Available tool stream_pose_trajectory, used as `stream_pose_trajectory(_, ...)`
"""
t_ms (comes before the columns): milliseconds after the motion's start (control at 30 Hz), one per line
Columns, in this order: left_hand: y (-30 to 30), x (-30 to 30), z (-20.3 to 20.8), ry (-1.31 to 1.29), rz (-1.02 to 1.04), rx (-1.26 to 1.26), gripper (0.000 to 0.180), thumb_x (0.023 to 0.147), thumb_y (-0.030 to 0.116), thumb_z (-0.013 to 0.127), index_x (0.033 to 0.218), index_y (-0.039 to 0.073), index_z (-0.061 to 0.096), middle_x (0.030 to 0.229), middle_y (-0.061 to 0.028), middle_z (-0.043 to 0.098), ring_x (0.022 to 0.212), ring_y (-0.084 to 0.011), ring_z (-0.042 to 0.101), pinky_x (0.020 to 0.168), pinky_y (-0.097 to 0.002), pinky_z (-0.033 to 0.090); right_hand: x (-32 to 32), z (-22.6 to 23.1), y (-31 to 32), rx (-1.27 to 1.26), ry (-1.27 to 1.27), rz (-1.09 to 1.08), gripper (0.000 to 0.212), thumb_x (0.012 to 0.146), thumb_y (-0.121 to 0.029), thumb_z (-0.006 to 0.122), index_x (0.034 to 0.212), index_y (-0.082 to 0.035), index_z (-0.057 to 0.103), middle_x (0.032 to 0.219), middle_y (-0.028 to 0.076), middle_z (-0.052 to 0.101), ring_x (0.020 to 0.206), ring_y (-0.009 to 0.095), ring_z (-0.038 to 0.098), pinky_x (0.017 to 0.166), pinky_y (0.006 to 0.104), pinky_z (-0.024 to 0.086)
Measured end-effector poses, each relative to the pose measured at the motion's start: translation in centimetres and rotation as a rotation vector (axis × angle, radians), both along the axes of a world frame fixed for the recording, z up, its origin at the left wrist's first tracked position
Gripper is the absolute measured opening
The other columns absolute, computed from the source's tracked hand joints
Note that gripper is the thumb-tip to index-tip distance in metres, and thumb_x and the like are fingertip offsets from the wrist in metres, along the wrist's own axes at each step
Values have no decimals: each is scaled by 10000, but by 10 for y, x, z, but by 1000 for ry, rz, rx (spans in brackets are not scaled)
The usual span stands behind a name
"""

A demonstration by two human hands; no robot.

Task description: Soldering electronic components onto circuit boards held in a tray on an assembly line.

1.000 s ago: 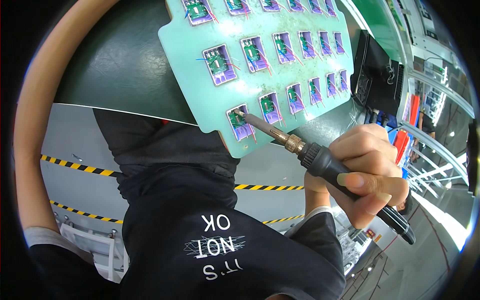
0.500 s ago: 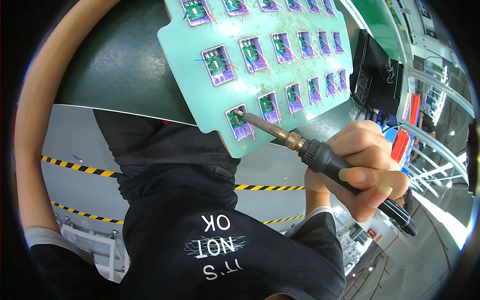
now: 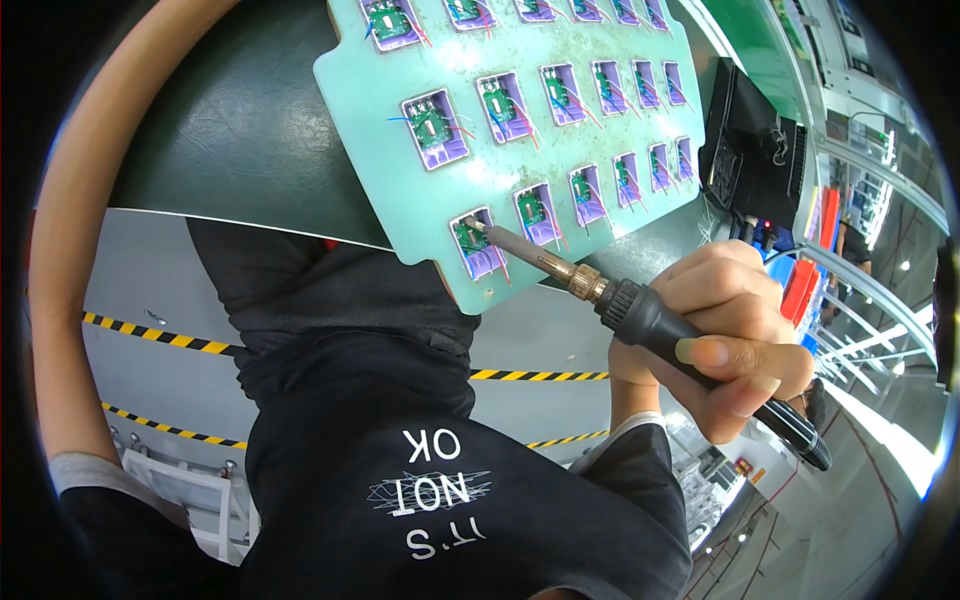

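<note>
My right hand (image 3: 735,335) is closed round the black handle of a soldering iron (image 3: 650,322). The iron slants up to the left, and its tip is at a small green circuit board (image 3: 469,238) in the near left pocket of a pale green tray (image 3: 375,130). Whether the tip touches the board is too small to tell. Purple housings with boards and thin red and blue wires fill the tray's several pockets, among them one housing (image 3: 436,130) just beyond. My left forearm (image 3: 75,250) runs up the left side and leaves the picture at the top, hand out of sight.
The tray lies on a dark green work table (image 3: 250,110), its near corner jutting past the table edge. A black device (image 3: 755,150) with cables stands right of the tray. Red bins (image 3: 802,290) are farther right. Yellow-black tape (image 3: 170,336) marks the floor.
Almost nothing differs. The tray and my right hand with the soldering iron appear shifted very slightly; the tip stays at the same board.
</note>
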State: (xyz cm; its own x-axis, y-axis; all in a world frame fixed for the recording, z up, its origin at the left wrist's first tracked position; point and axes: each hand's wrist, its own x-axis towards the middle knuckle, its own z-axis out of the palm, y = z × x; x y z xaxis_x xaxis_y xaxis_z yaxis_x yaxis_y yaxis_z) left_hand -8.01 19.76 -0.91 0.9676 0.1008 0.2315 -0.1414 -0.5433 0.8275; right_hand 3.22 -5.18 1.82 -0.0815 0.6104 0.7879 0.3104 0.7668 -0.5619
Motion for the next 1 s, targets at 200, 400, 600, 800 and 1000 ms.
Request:
stream_pose_trajectory(200, 0, 0, 0, -10, -11, -5, 404, 922, 257, 508, 1244, 13, 505, 1114, -138, 605, 948, -160, 571, 826, -261, 451, 0, 2, -2, 5, -16, -6, 359, 931, -274, 448, 778, 49, 477, 479, 33, 450, 351, 124, 402, 289, 234, 306)
stream_pose_trajectory(400, 1, -2, -1, -3, -4, 11, 398, 922, 249, 507, 1246, 17, 503, 1125, -135, 602, 961, -162, 568, 840, -265, 447, 13, 7, -9, -30, 0, -47, 326, 913, -322, 382, 835, -15, 460, 488, 29, 392, 409, 135, 412, 339, 278, 404)
stream_pose_trajectory(600, -2, -3, 2, 5, 1, 24, 377, 925, 231, 507, 1239, 23, 513, 1116, -127, 607, 970, -154, 563, 844, -265, 445, 7, 10, -14, -16, 185, -179, 302, 894, -255, 350, 765, -18, 486, 471, 17, 320, 366, 101, 248, 334, 263, 186)
stream_pose_trajectory(800, -3, -6, -4, 23, 21, 2, 380, 926, 239, 507, 1241, 26, 516, 1125, -113, 603, 974, -154, 560, 847, -263, 442, 13, 8, -16, -80, 248, -266, 305, 877, -291, 315, 730, -72, 468, 458, -3, 298, 377, 94, 217, 356, 257, 188)
stream_pose_trajectory(1000, -9, -5, -9, 16, -4, 16, 372, 931, 217, 495, 1250, 26, 511, 1158, -116, 584, 1015, -144, 543, 879, -262, 426, 15, 3, -31, -81, 284, -345, 335, 870, -328, 317, 713, -91, 494, 450, -9, 293, 373, 97, 226, 377, 266, 178)
